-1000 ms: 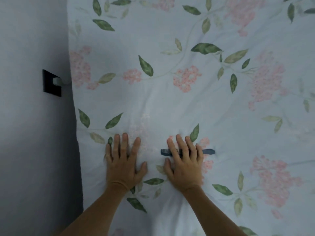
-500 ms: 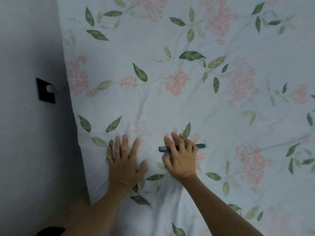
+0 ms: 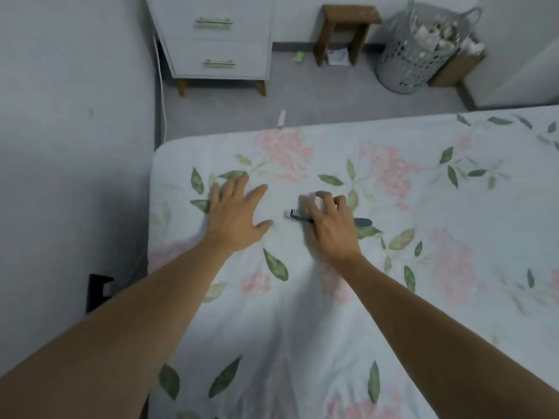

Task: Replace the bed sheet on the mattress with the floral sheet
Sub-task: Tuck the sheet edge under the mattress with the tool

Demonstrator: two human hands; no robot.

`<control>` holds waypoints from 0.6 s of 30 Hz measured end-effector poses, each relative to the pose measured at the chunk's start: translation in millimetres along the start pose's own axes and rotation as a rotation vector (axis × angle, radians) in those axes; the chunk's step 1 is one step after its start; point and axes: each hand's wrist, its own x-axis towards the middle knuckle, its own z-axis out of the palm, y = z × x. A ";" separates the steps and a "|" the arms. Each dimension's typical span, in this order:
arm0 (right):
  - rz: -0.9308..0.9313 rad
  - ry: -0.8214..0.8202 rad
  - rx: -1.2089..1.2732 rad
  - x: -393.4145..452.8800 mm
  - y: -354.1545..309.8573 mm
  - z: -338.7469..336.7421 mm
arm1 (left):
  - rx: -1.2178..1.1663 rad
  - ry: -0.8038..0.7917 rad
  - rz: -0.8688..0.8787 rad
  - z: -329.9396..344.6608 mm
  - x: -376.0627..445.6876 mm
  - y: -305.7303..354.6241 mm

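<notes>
A person leans over a bed, both arms stretched toward its far corner, where the floral sheet (image 3: pixel 348 297) already covers the mattress up to the rounded edge beside the wall. The left hand (image 3: pixel 234 214) lies spread, fingers straight and apart, palm down on or just above the cloth; blur makes contact hard to confirm. The right hand (image 3: pixel 329 223) is arched, fingers curled over a dark comb (image 3: pixel 361 221) that lies across the sheet, teeth showing to the left and handle tip to the right. Whether the fingers actually grip the comb or merely cover it cannot be told.

Judging by this, the step in hand looks like smoothing the sheet flat toward the corner. Done well, both palms would press outward from the middle to the edge in long, even strokes, driving the soft creases near the arms off the side. The comb is best lifted clear first, since dragging it could snag the cloth.

Beyond the bed stand a drawer unit (image 3: pixel 217 37), a wooden stool (image 3: pixel 348 28) and a perforated basket (image 3: pixel 417 55).
</notes>
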 end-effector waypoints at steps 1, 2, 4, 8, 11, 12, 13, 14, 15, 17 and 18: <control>0.022 0.010 -0.035 24.6 7.7 5.1 | 0.011 -0.010 0.014 4.9 26.6 -5.8; 0.049 0.033 -0.049 42.3 15.5 12.2 | 0.015 -0.008 0.017 10.9 49.0 -8.0; 0.098 0.093 -0.002 58.8 28.0 31.1 | 0.048 0.068 0.006 22.7 75.7 -6.7; 0.122 0.106 0.102 66.1 34.3 48.4 | 0.066 0.252 0.031 22.7 107.7 -0.1; 0.165 0.029 0.125 68.0 34.7 42.5 | 0.017 0.209 0.070 -2.5 177.7 3.5; 0.171 0.005 0.136 65.3 33.3 42.2 | 0.021 0.179 0.070 -4.3 197.3 4.5; 0.177 -0.009 0.153 68.1 33.9 42.6 | 0.031 0.133 0.070 -4.3 217.6 6.6; 0.179 -0.009 0.164 67.3 32.3 42.8 | 0.038 0.093 0.075 1.2 226.9 10.5; 0.180 -0.003 0.168 68.8 33.1 44.2 | 0.059 0.061 0.086 7.6 232.7 16.2; 0.189 -0.011 0.171 71.7 37.7 48.2 | 0.069 0.039 0.091 20.7 236.7 23.9; 0.186 -0.028 0.167 71.6 39.2 49.1 | 0.038 0.059 0.092 24.4 237.0 24.9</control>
